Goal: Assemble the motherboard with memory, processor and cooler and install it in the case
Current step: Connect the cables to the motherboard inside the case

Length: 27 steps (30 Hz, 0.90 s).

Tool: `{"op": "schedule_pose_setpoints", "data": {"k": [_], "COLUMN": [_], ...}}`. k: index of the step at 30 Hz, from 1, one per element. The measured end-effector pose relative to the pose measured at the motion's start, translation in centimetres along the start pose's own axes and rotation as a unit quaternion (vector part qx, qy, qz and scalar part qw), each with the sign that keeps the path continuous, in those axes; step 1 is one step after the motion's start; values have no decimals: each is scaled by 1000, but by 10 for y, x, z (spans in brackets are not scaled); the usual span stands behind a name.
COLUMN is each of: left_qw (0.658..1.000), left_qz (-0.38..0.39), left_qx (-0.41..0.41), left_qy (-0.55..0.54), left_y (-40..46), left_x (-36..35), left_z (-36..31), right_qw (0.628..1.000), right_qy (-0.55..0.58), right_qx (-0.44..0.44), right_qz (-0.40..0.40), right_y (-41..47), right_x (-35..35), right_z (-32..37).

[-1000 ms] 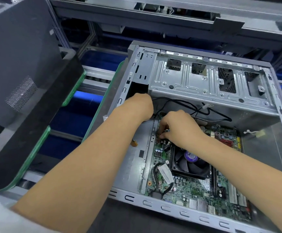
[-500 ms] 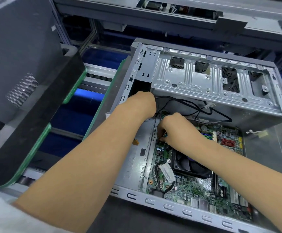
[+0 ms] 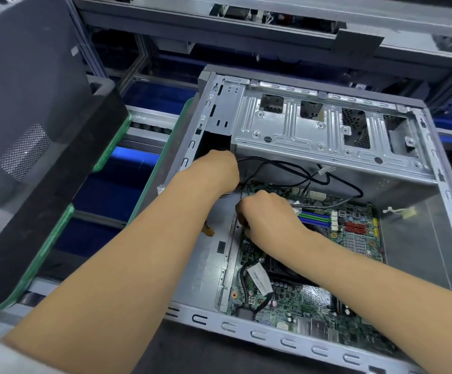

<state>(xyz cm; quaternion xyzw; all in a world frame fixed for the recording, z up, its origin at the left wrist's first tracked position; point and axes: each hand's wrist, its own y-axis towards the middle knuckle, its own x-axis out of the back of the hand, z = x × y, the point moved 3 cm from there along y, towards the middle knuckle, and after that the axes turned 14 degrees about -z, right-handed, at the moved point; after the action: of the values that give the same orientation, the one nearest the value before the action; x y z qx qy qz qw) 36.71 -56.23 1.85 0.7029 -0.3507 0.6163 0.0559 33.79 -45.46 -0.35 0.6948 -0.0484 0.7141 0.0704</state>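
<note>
Already seated in the case (image 3: 295, 344), the board (image 3: 354, 238) takes both hands at its 11 o'clock corner. Left hand (image 3: 216, 171) reaches under the drive cage (image 3: 313, 130), fingers hidden; right hand (image 3: 265, 214) is curled, contents unclear. Likely risks: a snagged cable (image 3: 335, 182) or bent connector pins. At 9 o'clock, a black panel (image 3: 30, 117) crowds the elbow.
</note>
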Motion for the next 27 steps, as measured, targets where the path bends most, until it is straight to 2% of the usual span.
{"op": "schedule_pose_setpoints", "data": {"k": [27], "left_qw": [1000], "left_qz": [-10], "left_qx": [12], "left_qy": [0], "left_y": [-3], "left_x": [1], "left_z": [0], "right_qw": [999], "right_qy": [34], "right_qx": [29], "right_qz": [-21], "right_y": [-3], "right_x": [-1], "right_z": [5]}}
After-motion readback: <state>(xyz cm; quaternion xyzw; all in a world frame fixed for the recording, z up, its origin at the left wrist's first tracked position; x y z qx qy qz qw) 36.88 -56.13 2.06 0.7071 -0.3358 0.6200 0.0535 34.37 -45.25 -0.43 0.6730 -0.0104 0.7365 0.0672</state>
